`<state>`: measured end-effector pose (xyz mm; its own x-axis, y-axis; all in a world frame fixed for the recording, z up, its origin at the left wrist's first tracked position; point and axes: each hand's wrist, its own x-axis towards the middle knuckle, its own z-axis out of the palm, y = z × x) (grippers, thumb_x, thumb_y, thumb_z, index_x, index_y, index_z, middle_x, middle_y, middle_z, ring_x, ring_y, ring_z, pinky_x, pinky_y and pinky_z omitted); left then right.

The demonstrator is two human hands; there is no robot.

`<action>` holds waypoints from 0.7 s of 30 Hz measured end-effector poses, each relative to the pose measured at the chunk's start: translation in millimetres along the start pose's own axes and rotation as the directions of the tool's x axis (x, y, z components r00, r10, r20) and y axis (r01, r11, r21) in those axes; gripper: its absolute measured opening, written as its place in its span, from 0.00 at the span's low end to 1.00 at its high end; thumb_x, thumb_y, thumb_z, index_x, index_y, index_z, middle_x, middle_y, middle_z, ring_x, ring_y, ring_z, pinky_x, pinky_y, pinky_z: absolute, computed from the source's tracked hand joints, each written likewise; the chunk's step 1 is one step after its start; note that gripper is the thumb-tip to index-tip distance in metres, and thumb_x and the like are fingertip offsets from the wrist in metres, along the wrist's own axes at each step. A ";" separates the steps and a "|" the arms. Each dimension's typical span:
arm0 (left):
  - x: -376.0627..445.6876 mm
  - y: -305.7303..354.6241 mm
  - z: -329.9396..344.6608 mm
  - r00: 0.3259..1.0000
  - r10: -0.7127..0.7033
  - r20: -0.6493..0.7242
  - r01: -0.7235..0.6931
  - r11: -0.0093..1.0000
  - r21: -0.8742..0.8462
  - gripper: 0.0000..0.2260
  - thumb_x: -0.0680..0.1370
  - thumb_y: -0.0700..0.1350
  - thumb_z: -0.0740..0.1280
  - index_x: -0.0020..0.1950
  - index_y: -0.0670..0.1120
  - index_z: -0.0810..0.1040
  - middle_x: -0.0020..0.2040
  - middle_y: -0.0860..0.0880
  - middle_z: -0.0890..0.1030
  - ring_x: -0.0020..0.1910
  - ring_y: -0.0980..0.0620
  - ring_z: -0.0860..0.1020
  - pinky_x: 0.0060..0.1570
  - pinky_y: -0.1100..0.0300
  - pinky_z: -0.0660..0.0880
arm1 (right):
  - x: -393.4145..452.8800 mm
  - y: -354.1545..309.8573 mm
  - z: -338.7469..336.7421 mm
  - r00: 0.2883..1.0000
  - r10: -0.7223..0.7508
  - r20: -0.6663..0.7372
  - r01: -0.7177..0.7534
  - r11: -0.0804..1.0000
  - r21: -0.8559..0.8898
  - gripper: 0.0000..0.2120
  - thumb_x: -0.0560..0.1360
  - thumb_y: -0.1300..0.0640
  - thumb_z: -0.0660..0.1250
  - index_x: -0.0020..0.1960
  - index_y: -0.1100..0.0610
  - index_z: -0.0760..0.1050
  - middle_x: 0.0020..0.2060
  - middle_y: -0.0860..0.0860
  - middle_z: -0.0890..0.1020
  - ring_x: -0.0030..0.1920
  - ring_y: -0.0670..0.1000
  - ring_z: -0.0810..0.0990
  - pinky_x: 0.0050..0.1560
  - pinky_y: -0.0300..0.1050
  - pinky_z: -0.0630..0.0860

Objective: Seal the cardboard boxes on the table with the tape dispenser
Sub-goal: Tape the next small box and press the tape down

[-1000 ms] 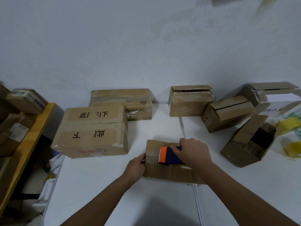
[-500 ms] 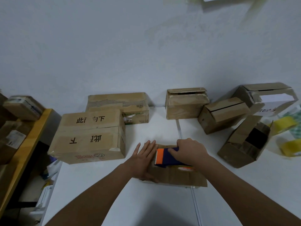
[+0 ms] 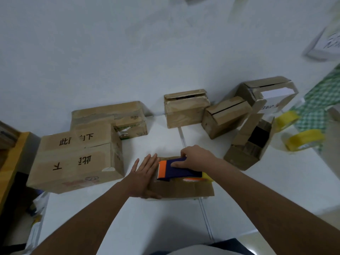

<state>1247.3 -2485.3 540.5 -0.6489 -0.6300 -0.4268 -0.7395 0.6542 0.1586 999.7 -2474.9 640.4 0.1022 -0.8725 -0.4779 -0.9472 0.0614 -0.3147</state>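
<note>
Small cardboard box (image 3: pixel 181 188) near the front middle of the white table (image 3: pixel 128 227). Left hand (image 3: pixel 145 174) flat on its left end, fingers straight, grip released, pressing down. Right hand (image 3: pixel 197 157) clenched round the blue-and-orange tape dispenser (image 3: pixel 176 171), resting on the box top with its orange blade end just beside the left fingers. Large printed box (image 3: pixel 77 159) off to the left; open boxes (image 3: pixel 185 108) along the wall; yellow tape rolls (image 3: pixel 303 142) far right.

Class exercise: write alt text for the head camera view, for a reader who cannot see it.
A person's right hand holds a blue and orange tape dispenser on a small cardboard box, while the flat left hand presses its left end. More boxes stand around it.
</note>
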 end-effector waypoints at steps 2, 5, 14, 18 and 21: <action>0.1 0.4 -0.5 1.000 -0.006 0.004 0.006 1.000 -0.013 0.60 0.63 0.83 0.55 0.75 0.51 0.25 0.76 0.52 0.26 0.74 0.49 0.26 0.73 0.43 0.33 | -5.9 14.1 -3.5 1.000 0.017 0.010 -0.017 0.999 -0.035 0.27 0.71 0.30 0.64 0.50 0.54 0.77 0.43 0.51 0.79 0.43 0.50 0.78 0.43 0.46 0.76; 1.1 1.3 -3.1 1.000 -0.016 0.023 0.016 1.000 -0.003 0.61 0.63 0.83 0.55 0.77 0.50 0.27 0.76 0.52 0.26 0.76 0.49 0.27 0.73 0.41 0.35 | -17.1 48.8 -15.9 0.998 0.066 0.018 -0.065 0.997 -0.052 0.27 0.71 0.30 0.64 0.52 0.53 0.77 0.44 0.50 0.80 0.44 0.49 0.78 0.44 0.43 0.76; 2.7 8.1 -12.5 1.000 -0.015 0.025 0.013 0.994 0.110 0.60 0.63 0.83 0.54 0.76 0.47 0.27 0.76 0.47 0.26 0.76 0.44 0.29 0.72 0.42 0.31 | -12.8 77.2 -3.5 0.992 0.116 -0.047 -0.117 0.993 -0.034 0.29 0.69 0.27 0.63 0.51 0.53 0.78 0.40 0.47 0.78 0.40 0.46 0.77 0.34 0.39 0.69; 23.2 41.3 -22.5 0.997 0.059 -0.045 -0.056 0.996 0.067 0.60 0.63 0.83 0.53 0.79 0.48 0.32 0.77 0.46 0.26 0.76 0.44 0.28 0.74 0.42 0.30 | -8.4 82.6 -0.8 0.992 0.115 -0.051 -0.117 0.992 -0.044 0.29 0.68 0.27 0.63 0.49 0.52 0.77 0.39 0.47 0.78 0.39 0.46 0.76 0.34 0.40 0.71; 33.4 61.6 -17.3 0.998 0.071 -0.002 -0.071 0.997 0.040 0.60 0.65 0.81 0.58 0.78 0.47 0.30 0.77 0.45 0.26 0.75 0.44 0.27 0.74 0.43 0.31 | -9.5 83.3 -1.1 0.993 0.105 -0.056 -0.109 0.993 -0.055 0.29 0.68 0.26 0.62 0.47 0.52 0.76 0.39 0.47 0.77 0.39 0.46 0.76 0.35 0.40 0.71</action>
<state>1177.0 -2473.3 551.4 -0.6998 -0.5830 -0.4128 -0.6842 0.7131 0.1528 919.5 -2462.1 619.6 -0.0154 -0.8869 -0.4617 -0.9681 0.1288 -0.2150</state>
